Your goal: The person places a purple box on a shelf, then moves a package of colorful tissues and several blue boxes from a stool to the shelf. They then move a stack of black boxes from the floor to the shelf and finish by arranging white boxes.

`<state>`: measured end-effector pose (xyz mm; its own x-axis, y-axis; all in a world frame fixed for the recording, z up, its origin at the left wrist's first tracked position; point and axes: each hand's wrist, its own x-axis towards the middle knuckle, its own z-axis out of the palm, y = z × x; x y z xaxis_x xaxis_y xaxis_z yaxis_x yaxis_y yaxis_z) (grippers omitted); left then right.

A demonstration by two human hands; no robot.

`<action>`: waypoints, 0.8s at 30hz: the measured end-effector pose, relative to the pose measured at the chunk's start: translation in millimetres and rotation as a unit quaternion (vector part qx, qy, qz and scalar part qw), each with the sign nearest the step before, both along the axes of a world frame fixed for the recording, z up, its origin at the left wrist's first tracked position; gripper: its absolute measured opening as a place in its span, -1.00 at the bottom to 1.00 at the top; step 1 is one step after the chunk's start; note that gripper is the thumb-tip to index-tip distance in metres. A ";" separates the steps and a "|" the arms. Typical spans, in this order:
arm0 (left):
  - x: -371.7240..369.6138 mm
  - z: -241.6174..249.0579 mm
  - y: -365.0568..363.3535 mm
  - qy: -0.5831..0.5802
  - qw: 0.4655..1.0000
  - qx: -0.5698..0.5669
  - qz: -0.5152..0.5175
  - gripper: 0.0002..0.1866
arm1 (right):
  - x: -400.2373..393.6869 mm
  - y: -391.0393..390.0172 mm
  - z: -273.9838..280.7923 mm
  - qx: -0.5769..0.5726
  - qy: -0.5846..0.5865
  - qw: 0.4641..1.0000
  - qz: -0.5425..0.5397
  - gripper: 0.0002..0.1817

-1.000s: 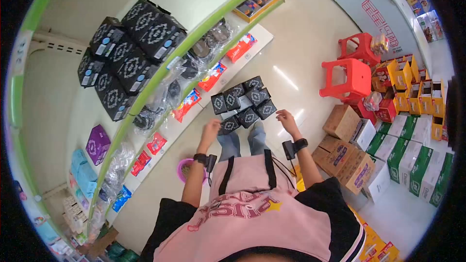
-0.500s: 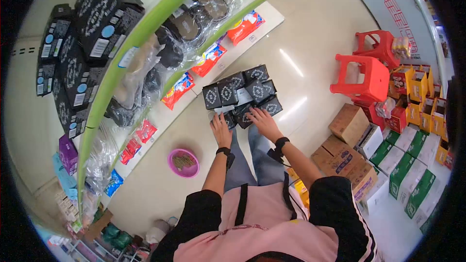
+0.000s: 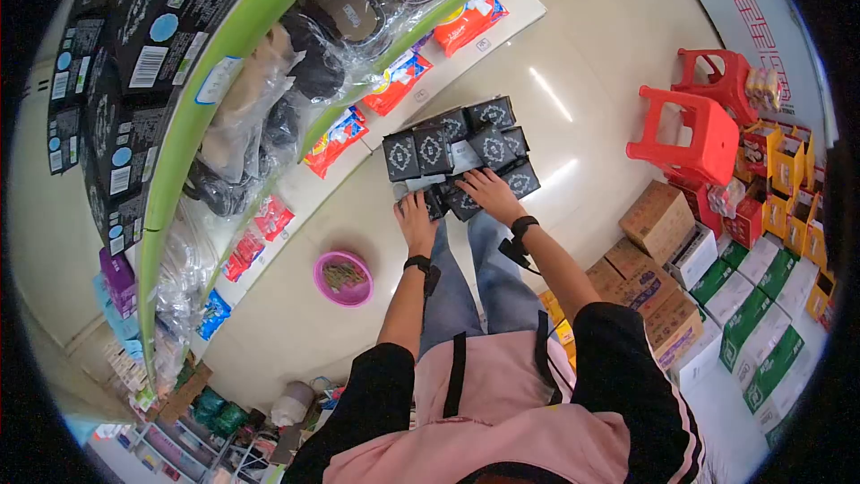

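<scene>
Several small black boxes (image 3: pixel 432 151) with white diamond-shaped patterns stand packed together on the pale floor in front of my legs. A light grey flap or label (image 3: pixel 465 157) shows among them. My left hand (image 3: pixel 416 222) rests its outstretched fingers on the near left box of the group. Over the near middle boxes lies my right hand (image 3: pixel 494 197), fingers spread and touching the top of one box (image 3: pixel 464 204). Neither hand visibly lifts a box. What the fingertips press against on the far sides is hidden.
To the left, a green-edged shelf (image 3: pixel 309 148) holds bagged shoes and red packets (image 3: pixel 399 82). A pink basin (image 3: pixel 343 279) sits on the floor. Red stools (image 3: pixel 685 136), cardboard cartons (image 3: pixel 658 220) and green-white boxes (image 3: pixel 757 327) stand to the right.
The camera view has shifted, so the boxes appear slightly higher and farther right. My right hand has moved a little up over the boxes. My left hand stays at the near left box.
</scene>
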<state>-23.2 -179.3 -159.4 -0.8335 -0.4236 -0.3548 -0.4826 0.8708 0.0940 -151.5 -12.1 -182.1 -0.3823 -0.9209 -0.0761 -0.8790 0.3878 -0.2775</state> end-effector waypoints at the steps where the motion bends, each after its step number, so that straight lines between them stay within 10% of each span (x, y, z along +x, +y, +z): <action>1: -1.9 3.2 -2.5 0.001 1.000 -0.003 0.000 -0.10 | -0.7 0.1 -3.4 -0.003 0.001 1.000 0.000 -0.49; 13: 20.6 60.9 -13.6 0.087 0.995 0.049 0.028 -0.10 | 2.0 -5.0 -0.3 -0.033 -0.045 0.998 0.022 -0.66; 20: 36.5 112.6 -18.1 0.155 0.979 0.080 0.104 -0.08 | -9.2 -2.8 59.7 -0.060 -0.134 0.989 0.005 -0.10; 24: 33.1 167.8 -21.4 0.183 0.977 0.051 0.097 -0.08 | -6.8 11.7 114.5 -0.115 -0.234 0.964 -0.052 -0.13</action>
